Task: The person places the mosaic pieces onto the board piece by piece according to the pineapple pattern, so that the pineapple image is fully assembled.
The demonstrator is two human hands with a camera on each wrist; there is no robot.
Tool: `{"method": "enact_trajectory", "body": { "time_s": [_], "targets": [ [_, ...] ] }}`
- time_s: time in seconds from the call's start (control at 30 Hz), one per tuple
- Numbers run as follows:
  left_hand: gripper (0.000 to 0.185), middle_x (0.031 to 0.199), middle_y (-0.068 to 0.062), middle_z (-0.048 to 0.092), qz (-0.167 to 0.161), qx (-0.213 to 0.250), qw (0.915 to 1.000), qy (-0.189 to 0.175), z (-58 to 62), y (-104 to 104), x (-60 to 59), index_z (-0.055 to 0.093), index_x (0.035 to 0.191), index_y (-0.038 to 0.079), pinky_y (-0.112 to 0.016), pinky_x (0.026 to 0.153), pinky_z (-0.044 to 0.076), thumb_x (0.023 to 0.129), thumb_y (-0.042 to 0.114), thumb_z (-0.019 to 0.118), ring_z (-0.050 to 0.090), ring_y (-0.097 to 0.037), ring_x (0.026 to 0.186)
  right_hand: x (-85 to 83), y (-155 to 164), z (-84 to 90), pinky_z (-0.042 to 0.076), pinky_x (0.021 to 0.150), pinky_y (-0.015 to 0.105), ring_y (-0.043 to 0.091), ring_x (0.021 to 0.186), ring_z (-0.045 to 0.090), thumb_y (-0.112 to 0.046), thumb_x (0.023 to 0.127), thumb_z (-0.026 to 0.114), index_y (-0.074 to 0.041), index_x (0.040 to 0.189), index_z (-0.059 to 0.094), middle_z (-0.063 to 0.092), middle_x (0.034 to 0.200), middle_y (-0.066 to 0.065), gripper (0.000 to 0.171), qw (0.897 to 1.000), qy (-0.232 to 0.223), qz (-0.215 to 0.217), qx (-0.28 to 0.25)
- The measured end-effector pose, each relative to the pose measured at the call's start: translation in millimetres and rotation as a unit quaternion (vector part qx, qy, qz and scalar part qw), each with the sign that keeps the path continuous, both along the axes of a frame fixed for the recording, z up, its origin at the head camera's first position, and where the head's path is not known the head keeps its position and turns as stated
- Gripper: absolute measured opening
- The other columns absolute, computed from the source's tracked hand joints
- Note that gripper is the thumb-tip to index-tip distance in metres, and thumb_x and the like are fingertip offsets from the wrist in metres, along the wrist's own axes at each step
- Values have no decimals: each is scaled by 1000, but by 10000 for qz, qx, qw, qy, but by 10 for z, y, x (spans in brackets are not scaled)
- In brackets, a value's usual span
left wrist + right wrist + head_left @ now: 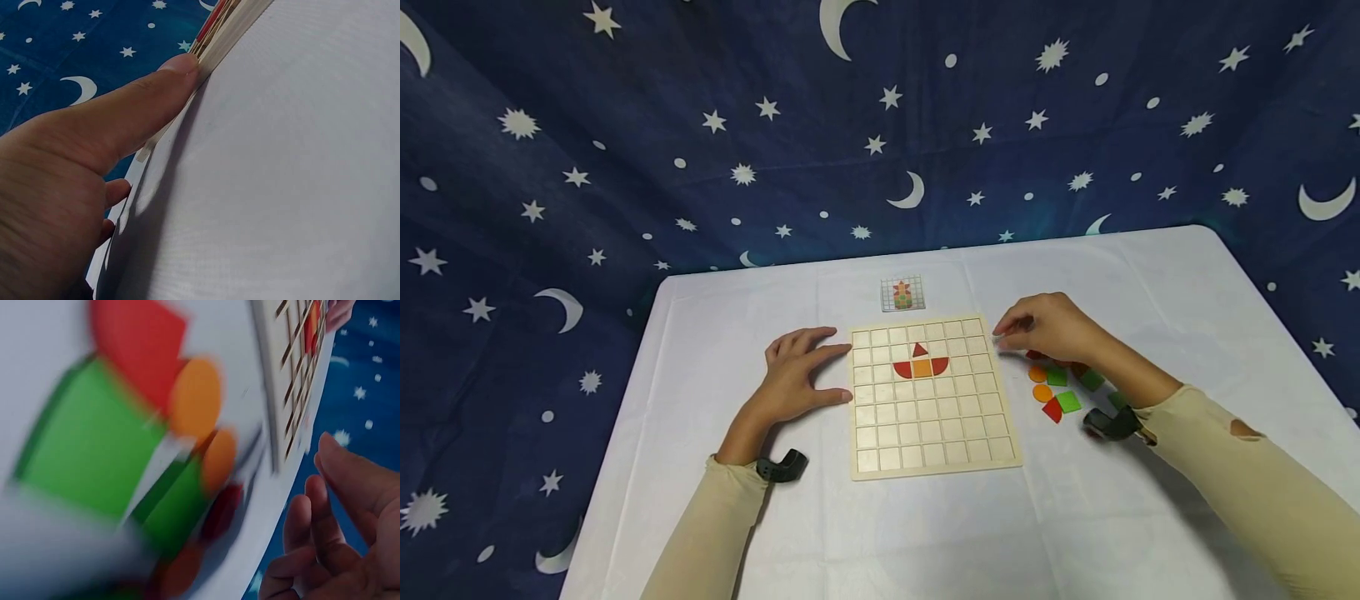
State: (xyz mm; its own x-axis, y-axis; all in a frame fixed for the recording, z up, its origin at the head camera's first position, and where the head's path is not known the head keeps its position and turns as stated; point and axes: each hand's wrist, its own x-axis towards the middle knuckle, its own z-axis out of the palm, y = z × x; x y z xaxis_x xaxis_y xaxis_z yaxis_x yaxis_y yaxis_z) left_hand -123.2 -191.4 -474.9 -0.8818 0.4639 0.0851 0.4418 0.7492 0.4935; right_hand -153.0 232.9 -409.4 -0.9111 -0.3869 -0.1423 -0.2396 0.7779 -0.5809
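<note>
A pale wooden grid board (936,437) lies on the table. In its upper middle, an orange square (922,368) sits between two red quarter-circle pieces (902,370), with a red triangle (920,350) above. My left hand (790,379) rests its thumb and straight forefinger against the board's left edge; the left wrist view shows the thumb (150,100) at the rim. Just off the board's right edge hovers my right hand (1056,327), fingers loosely bent. In the right wrist view its thumb (356,472) stands apart from the fingers, nothing visible between them.
Loose pieces lie right of the board, under and beside my right forearm: orange discs (1042,393), green squares (1068,402) and red pieces (1052,410). Behind the board is a small pattern card (902,293). White cloth (760,533) covers the table; a starry curtain (820,142) hangs behind.
</note>
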Motion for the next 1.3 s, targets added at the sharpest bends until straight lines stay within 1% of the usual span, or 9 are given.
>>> {"method": "enact_trajectory", "body": {
  "time_s": [0.1, 0.3, 0.43, 0.73, 0.83, 0.93, 1.13, 1.3],
  "targets": [
    [75, 157, -7, 44, 2, 12, 10000, -6, 1, -2, 5, 62, 142, 27, -65, 111, 13, 76, 55, 84, 33, -32, 145, 30, 176, 0, 48, 82, 36, 20, 91, 61, -20, 86, 83, -19, 100, 82, 75, 99, -2, 14, 9998, -77, -100, 156],
    [75, 157, -6, 44, 13, -11, 10000, 40, -8, -8, 8, 62, 142, 29, -65, 111, 14, 76, 57, 84, 33, -32, 145, 77, 409, -48, 47, 72, 31, 18, 82, 56, -22, 86, 83, -18, 103, 82, 69, 89, -3, 17, 9987, -346, -76, 360],
    [75, 157, -6, 44, 9, 15, 10000, 70, -15, -9, 8, 62, 142, 29, -65, 110, 15, 76, 57, 84, 33, -33, 144, 110, 504, -93, 47, 67, 29, 17, 79, 54, -23, 85, 84, -16, 104, 81, 65, 85, -3, 20, 9984, -355, 1, 446],
    [75, 157, -6, 44, -41, 68, 10000, 50, -23, 10, 1, 62, 142, 29, -65, 110, 13, 76, 57, 84, 33, -32, 145, 182, 690, -128, 45, 67, 28, 17, 79, 53, -24, 82, 87, -14, 106, 79, 62, 82, -4, 27, 9975, -264, -129, 642],
    [75, 157, -6, 44, -34, 51, 10000, 42, -22, 10, -1, 62, 142, 29, -65, 110, 13, 77, 57, 83, 33, -31, 145, 195, 743, -122, 44, 66, 27, 16, 80, 53, -24, 81, 88, -13, 106, 79, 63, 82, -4, 28, 9973, -258, -182, 669],
    [75, 157, -6, 44, -17, 25, 10000, 38, -22, 5, 1, 62, 142, 29, -65, 111, 13, 77, 57, 83, 33, -31, 145, 206, 777, -119, 45, 67, 27, 16, 80, 53, -23, 81, 87, -13, 105, 79, 64, 82, -5, 27, 9969, -307, -183, 697],
    [75, 157, -5, 44, 4, 29, 10000, 7, -23, 1, 7, 62, 142, 29, -64, 110, 13, 77, 57, 83, 33, -32, 145, 221, 799, -123, 45, 66, 27, 17, 77, 53, -16, 81, 86, -17, 97, 80, 62, 78, -4, 17, 9969, -343, -168, 682],
    [75, 158, -6, 43, 6, 22, 10000, 18, -22, 6, 1, 62, 142, 29, -65, 110, 13, 76, 57, 83, 32, -33, 145, 208, 741, -106, 46, 65, 26, 18, 76, 54, -12, 82, 86, -18, 91, 75, 61, 73, -4, 15, 9976, -427, -154, 518]
  ]
}}
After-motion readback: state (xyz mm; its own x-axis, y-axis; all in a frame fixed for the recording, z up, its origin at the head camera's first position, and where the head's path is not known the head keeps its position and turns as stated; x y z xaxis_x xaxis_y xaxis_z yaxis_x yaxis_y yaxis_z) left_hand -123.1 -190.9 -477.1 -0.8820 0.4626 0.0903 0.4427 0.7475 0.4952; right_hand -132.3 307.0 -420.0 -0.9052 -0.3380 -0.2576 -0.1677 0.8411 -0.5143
